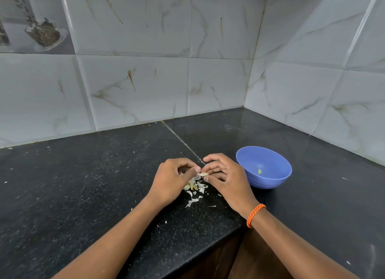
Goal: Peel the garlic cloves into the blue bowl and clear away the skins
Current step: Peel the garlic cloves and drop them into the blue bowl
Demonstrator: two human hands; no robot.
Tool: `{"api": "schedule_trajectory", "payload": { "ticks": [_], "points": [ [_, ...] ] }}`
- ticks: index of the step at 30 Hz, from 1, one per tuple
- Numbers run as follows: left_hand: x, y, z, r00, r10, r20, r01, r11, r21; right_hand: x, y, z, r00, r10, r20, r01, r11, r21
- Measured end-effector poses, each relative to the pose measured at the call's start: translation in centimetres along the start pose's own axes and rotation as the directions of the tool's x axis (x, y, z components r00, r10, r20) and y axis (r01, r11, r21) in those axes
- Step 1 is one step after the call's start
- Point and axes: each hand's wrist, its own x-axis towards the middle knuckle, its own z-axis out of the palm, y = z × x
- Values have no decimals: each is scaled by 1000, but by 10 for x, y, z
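Both hands, left hand and right hand, pinch one garlic clove above the skins on the bench, each grip clamped on it, blue bowl close by for dropping.

A black speckled stone bench is set into a corner, and a pale seam is seen running across it from the back wall toward its front edge. The back wall above the bench is covered in glossy white tiles veined with grey and brown. To the right of the bench the side wall is tiled alike. One decorative tile with a printed picture is placed at the upper left. Dark wooden cabinet fronts are seen below the bench edge.
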Motion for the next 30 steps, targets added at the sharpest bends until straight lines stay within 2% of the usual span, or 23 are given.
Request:
{"api": "schedule_trajectory", "payload": {
  "ticks": [6, 10, 17, 26, 30],
  "points": [
    [0, -5, 5, 1000, 26, -6, -25, 990, 137, 1, 4, 4, 997, -48, -64, 45, 998, -50],
    [0, -9, 8, 1000, 21, -10, -18, 982, 188, 1, 8, 5, 999, -39, -25, 38, 998, -59],
    [-1, -8, 10, 998, 60, -22, -50, 953, 297, -4, 7, 1, 996, -79, -46, 75, 994, -85],
    [-4, -6, 11, 995, 99, 10, -97, 953, 288, 0, 13, 2, 996, -50, -73, 40, 990, -132],
    [-3, -2, 7, 987, 151, -50, -130, 948, 291, 1, 16, 1, 992, -108, -61, 88, 961, -262]
  ]
}}
